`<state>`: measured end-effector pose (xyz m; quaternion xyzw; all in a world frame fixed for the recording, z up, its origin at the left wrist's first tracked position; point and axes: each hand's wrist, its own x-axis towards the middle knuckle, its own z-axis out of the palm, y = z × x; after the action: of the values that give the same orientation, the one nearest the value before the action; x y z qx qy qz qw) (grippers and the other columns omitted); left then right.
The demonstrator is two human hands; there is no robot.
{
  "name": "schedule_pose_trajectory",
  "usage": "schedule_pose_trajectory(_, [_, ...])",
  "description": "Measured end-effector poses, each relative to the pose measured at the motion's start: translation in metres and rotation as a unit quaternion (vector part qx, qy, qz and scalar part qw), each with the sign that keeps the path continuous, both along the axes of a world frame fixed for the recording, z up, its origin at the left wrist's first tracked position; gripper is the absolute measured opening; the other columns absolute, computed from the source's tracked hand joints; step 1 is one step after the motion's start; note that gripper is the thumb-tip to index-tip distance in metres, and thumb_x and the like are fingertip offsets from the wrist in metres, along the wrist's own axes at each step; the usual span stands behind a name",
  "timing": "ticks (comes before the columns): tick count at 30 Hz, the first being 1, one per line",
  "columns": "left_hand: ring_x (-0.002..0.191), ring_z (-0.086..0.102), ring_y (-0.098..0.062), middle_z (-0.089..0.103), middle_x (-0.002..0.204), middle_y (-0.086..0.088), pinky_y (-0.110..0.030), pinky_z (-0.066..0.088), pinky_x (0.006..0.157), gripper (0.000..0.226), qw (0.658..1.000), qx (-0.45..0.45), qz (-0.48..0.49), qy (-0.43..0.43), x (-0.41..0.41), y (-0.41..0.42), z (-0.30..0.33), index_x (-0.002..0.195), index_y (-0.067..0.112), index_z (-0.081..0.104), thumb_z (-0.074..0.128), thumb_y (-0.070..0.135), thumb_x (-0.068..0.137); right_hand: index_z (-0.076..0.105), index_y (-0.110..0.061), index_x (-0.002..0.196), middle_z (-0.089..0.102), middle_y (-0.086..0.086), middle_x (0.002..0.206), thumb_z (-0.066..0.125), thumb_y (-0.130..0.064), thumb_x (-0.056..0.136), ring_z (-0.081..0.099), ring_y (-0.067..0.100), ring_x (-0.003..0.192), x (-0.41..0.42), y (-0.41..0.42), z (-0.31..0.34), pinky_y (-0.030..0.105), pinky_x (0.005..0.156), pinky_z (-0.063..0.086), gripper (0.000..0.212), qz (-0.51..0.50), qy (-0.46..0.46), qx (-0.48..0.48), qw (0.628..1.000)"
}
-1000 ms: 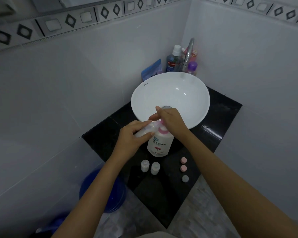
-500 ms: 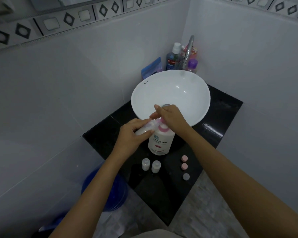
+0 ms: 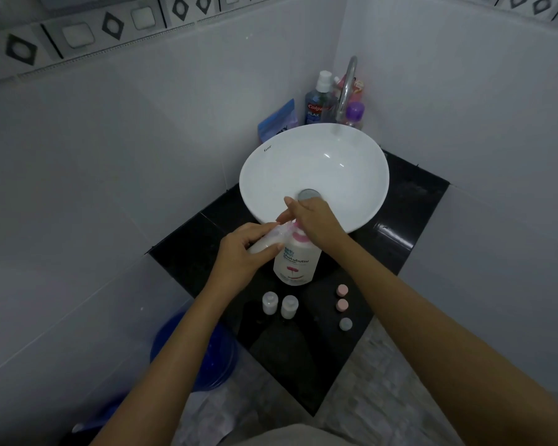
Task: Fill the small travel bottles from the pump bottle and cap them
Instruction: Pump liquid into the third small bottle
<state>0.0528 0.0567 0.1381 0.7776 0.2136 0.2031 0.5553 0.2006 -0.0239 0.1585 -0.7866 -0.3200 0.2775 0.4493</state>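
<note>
A white pump bottle [image 3: 297, 260] with a pink pump head stands on the black counter [image 3: 303, 358] in front of the basin. My left hand [image 3: 244, 255] grips a small clear travel bottle [image 3: 266, 241], tilted with its mouth at the pump spout. My right hand [image 3: 313, 220] rests flat on the pump head, fingers straight, hiding most of it. Two more small bottles [image 3: 279, 304] stand uncapped near the counter's front. To their right lie two pink caps [image 3: 342, 297] and one grey cap [image 3: 345, 324].
A white bowl basin [image 3: 335, 162] with a chrome tap [image 3: 347, 88] fills the back of the counter. Mouthwash and other toiletries [image 3: 319, 101] crowd the corner behind it. A blue bucket [image 3: 203, 355] sits on the floor at the left, below the counter's edge.
Both hands stay at the pump bottle, barely shifting. The small bottle remains held at the spout and the right hand stays on the pump head.
</note>
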Motion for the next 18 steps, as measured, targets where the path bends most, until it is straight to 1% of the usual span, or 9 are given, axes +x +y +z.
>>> schedule_pose_trajectory(2, [0.094, 0.059, 0.004, 0.064, 0.103, 0.008, -0.008, 0.047, 0.078, 0.038, 1.000, 0.006, 0.004, -0.007, 0.001, 0.001, 0.004, 0.119, 0.019, 0.064, 0.070, 0.020, 0.081, 0.074, -0.001, 0.091, 0.070, 0.006, 0.086, 0.041, -0.028, 0.099, 0.057, 0.002, 0.074, 0.003, 0.001, 0.010, 0.006, 0.074, 0.035, 0.044, 0.000, -0.013, 0.015, 1.000])
schedule_pose_trajectory(4, [0.094, 0.059, 0.005, 0.064, 0.103, 0.007, -0.007, 0.047, 0.078, 0.038, 1.000, 0.010, 0.008, -0.010, 0.001, 0.003, 0.007, 0.118, 0.019, 0.064, 0.071, 0.020, 0.081, 0.075, -0.002, 0.090, 0.068, 0.001, 0.083, 0.041, -0.028, 0.099, 0.057, 0.000, 0.074, 0.004, 0.002, 0.014, 0.004, 0.071, 0.035, 0.043, 0.002, -0.005, 0.023, 1.000])
schedule_pose_trajectory(8, [0.095, 0.059, 0.004, 0.064, 0.105, 0.005, -0.007, 0.046, 0.078, 0.039, 1.000, 0.004, 0.002, -0.010, 0.000, 0.002, 0.006, 0.119, 0.017, 0.064, 0.071, 0.020, 0.081, 0.075, -0.002, 0.088, 0.068, 0.003, 0.082, 0.039, -0.026, 0.100, 0.057, 0.001, 0.075, 0.000, 0.001, 0.007, 0.009, 0.073, 0.036, 0.045, -0.035, 0.010, 0.043, 0.998])
schedule_pose_trajectory(10, [0.095, 0.059, 0.005, 0.064, 0.105, 0.006, -0.007, 0.046, 0.078, 0.040, 1.000, -0.003, 0.002, -0.008, -0.001, 0.001, 0.004, 0.121, 0.016, 0.063, 0.070, 0.018, 0.081, 0.075, -0.003, 0.087, 0.068, 0.000, 0.080, 0.038, -0.027, 0.100, 0.058, 0.001, 0.075, -0.002, 0.000, 0.001, 0.011, 0.074, 0.038, 0.046, -0.040, 0.006, 0.045, 0.998])
schedule_pose_trajectory(13, [0.094, 0.058, 0.008, 0.062, 0.103, 0.011, -0.007, 0.046, 0.078, 0.040, 1.000, -0.003, -0.004, 0.011, -0.001, 0.001, -0.002, 0.120, 0.019, 0.062, 0.070, 0.019, 0.081, 0.075, -0.004, 0.085, 0.067, -0.005, 0.075, 0.037, -0.028, 0.100, 0.058, 0.002, 0.074, -0.004, 0.000, -0.006, 0.017, 0.075, 0.042, 0.048, -0.039, 0.010, 0.029, 0.999])
schedule_pose_trajectory(15, [0.096, 0.059, 0.003, 0.063, 0.105, 0.008, -0.007, 0.047, 0.078, 0.041, 1.000, -0.004, -0.007, 0.021, -0.001, 0.001, -0.006, 0.120, 0.020, 0.062, 0.070, 0.021, 0.080, 0.075, -0.003, 0.084, 0.065, -0.008, 0.071, 0.037, -0.028, 0.100, 0.057, 0.003, 0.072, -0.006, 0.000, -0.008, 0.021, 0.074, 0.043, 0.048, -0.039, 0.016, 0.024, 0.999])
schedule_pose_trajectory(16, [0.097, 0.059, 0.001, 0.064, 0.106, 0.006, -0.007, 0.046, 0.078, 0.042, 1.000, -0.006, -0.006, 0.023, -0.002, 0.001, -0.007, 0.121, 0.019, 0.063, 0.071, 0.020, 0.080, 0.075, -0.002, 0.084, 0.066, -0.007, 0.071, 0.037, -0.028, 0.100, 0.057, 0.004, 0.071, -0.006, -0.001, -0.008, 0.021, 0.074, 0.043, 0.048, -0.038, 0.016, 0.023, 0.999])
schedule_pose_trajectory(18, [0.098, 0.060, -0.001, 0.064, 0.109, 0.003, -0.006, 0.045, 0.078, 0.044, 1.000, -0.007, -0.002, 0.023, -0.003, 0.003, -0.007, 0.121, 0.019, 0.063, 0.072, 0.019, 0.079, 0.074, -0.001, 0.085, 0.071, 0.005, 0.077, 0.037, -0.027, 0.100, 0.057, 0.005, 0.070, -0.007, -0.001, -0.005, 0.019, 0.072, 0.042, 0.048, -0.031, 0.012, 0.021, 0.999])
